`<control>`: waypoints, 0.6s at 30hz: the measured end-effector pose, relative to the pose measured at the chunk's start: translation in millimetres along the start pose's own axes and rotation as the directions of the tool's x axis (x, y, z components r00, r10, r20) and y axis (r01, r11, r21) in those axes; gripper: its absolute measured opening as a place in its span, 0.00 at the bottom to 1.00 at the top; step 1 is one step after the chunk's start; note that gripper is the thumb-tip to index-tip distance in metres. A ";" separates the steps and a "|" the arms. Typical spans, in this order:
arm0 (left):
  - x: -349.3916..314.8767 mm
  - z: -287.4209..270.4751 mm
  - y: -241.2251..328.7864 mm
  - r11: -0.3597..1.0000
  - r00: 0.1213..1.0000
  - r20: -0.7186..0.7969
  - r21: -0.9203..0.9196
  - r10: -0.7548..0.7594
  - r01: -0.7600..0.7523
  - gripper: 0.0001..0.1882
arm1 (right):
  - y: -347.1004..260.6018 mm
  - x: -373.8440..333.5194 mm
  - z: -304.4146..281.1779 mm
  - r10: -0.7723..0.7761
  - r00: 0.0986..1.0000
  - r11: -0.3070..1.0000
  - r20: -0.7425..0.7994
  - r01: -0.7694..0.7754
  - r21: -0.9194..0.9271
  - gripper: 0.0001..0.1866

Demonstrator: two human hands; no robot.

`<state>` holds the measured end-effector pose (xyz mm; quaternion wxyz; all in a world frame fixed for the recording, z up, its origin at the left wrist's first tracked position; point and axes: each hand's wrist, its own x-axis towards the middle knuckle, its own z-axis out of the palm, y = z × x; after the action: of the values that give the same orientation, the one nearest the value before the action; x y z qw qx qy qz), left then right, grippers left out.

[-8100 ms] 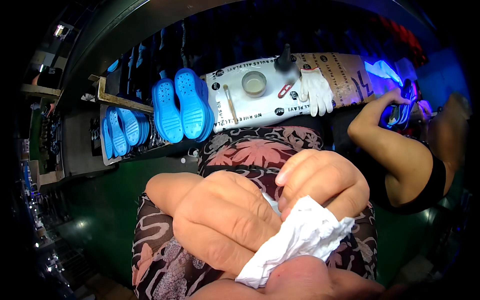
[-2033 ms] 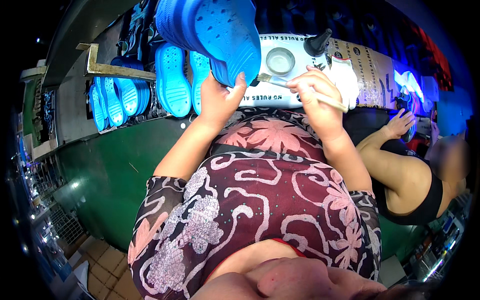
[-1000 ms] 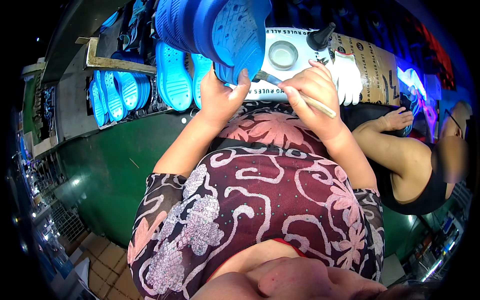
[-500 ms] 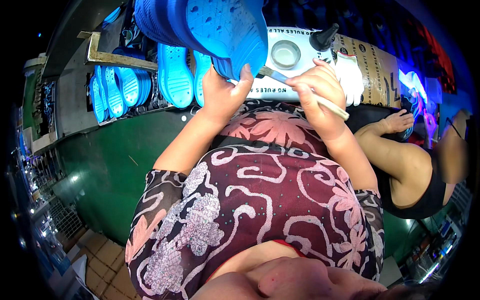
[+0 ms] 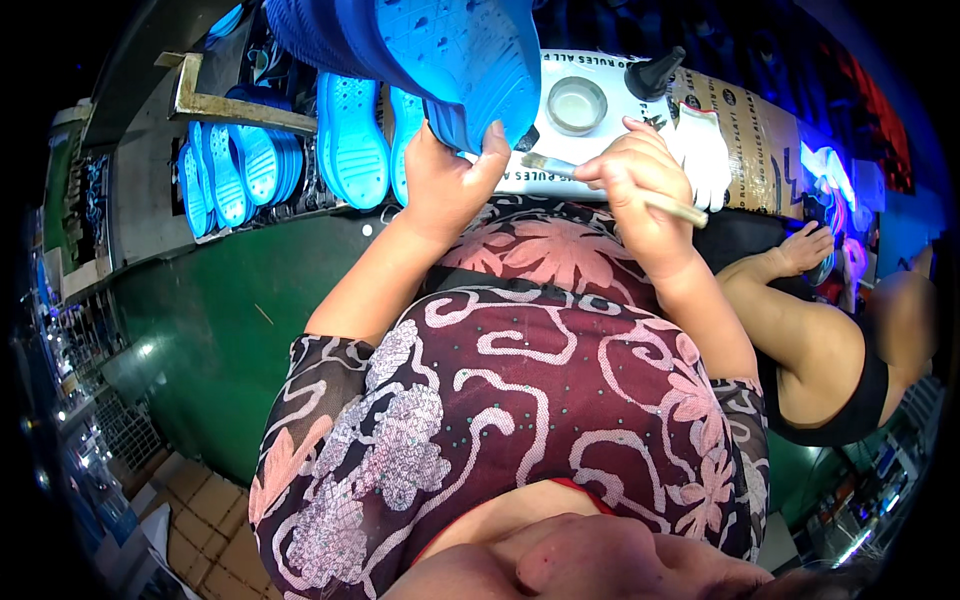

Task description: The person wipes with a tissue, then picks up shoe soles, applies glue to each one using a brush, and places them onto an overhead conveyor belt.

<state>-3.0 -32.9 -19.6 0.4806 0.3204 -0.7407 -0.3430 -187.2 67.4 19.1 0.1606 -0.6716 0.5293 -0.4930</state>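
Observation:
My left hand (image 5: 452,180) is closed around the near end of a thick stack of blue shoe insoles (image 5: 460,60), dotted with holes and ridged at one end. The stack is held up over the bench, its thumb side facing right. A flat paintbrush (image 5: 550,164) with a pale wooden handle is gripped in my right hand (image 5: 645,185). Its bristles point left, close to the insoles' lower right edge; whether they touch I cannot tell. Beyond the brush stands a round glass dish (image 5: 577,106) with pale contents. The left fingers are partly hidden behind the stack.
More blue insoles (image 5: 352,140) lie on the bench at left, beside a worn metal bracket (image 5: 240,118). A black cone-shaped nozzle (image 5: 655,74) and white gloves (image 5: 702,155) are right of the dish, near a taped cardboard box (image 5: 755,150). Another person's arm (image 5: 790,290) reaches in at right.
The brush's bristles have dropped slightly down from the insoles' edge, and its handle now lies flatter. The insole stack has shifted a little to the right.

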 end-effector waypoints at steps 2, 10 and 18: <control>-1.1 -0.2 -1.3 1.000 1.000 -0.007 -0.014 -0.014 0.014 0.14 | 2.7 0.5 -0.8 0.008 1.000 0.999 -0.029 -0.007 0.048 0.11; -1.0 0.0 1.4 0.998 0.998 0.016 -0.013 -0.065 0.066 0.15 | 7.2 -1.4 -3.7 0.034 0.999 0.999 0.003 -0.034 -0.012 0.10; -0.5 0.6 2.4 0.998 0.998 0.024 -0.033 -0.053 0.054 0.15 | 4.7 6.0 -7.8 -0.044 0.999 0.996 0.010 0.045 -0.083 0.08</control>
<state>-3.7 -31.0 -18.1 0.4679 0.3281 -0.7315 -0.3720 -196.6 62.7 22.3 0.1238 -0.6913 0.5336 -0.4712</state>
